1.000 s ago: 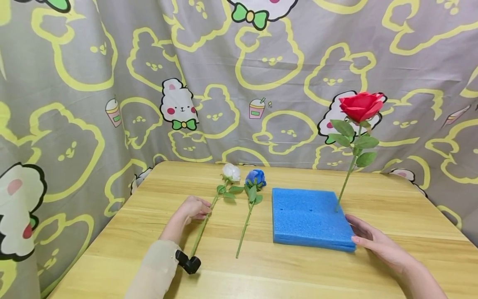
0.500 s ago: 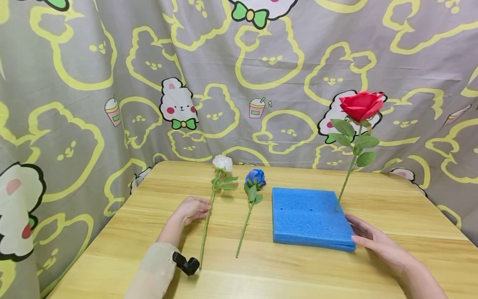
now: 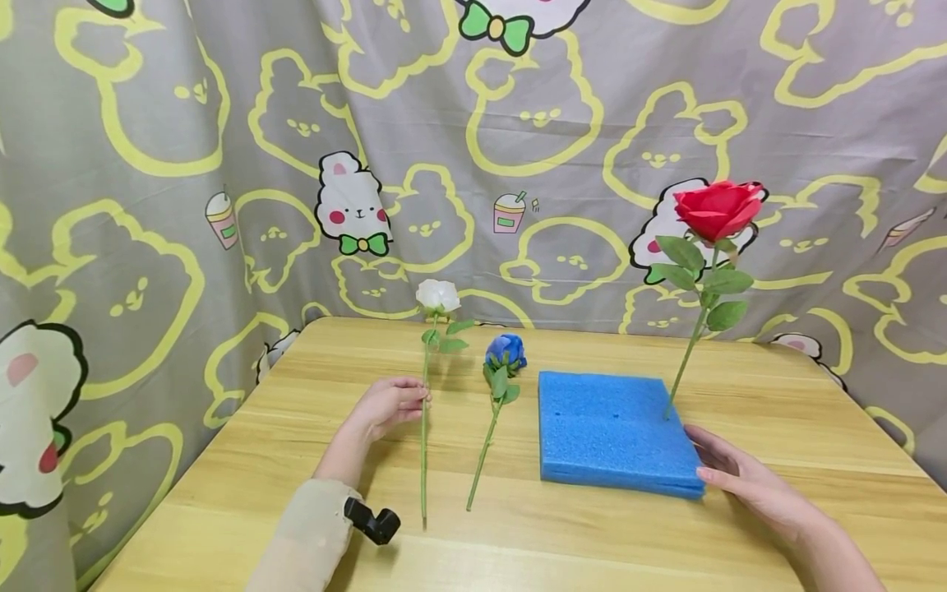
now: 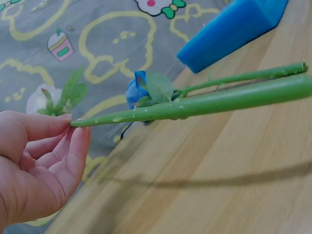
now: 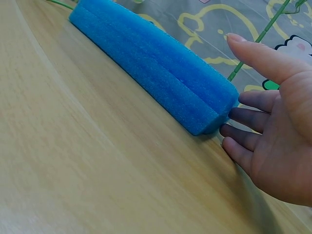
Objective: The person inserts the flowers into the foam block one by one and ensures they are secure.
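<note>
My left hand (image 3: 386, 409) pinches the green stem of a white artificial rose (image 3: 438, 297) between thumb and fingertips. The rose is raised, bloom up, its lower stem hanging toward me over the table; the left wrist view shows the stem (image 4: 195, 106) with its shadow on the wood below. A blue rose (image 3: 506, 355) lies to its right. Straight fingers of my right hand (image 5: 278, 112) rest at the right side of a blue foam block (image 3: 614, 440), thumb apart from it in the right wrist view. From the block's right part a red rose (image 3: 718, 212) stands, leaning slightly right.
Everything is on a light wooden table (image 3: 488, 555). A grey patterned curtain (image 3: 444, 107) hangs behind and to the left. Small holes show in the foam's top. A black camera mount (image 3: 372, 521) juts from the left wrist.
The left hand has lifted the white rose off the table, bringing it more upright and its stem's lower end rightward. The right hand, foam block, blue rose and red rose have stayed put.
</note>
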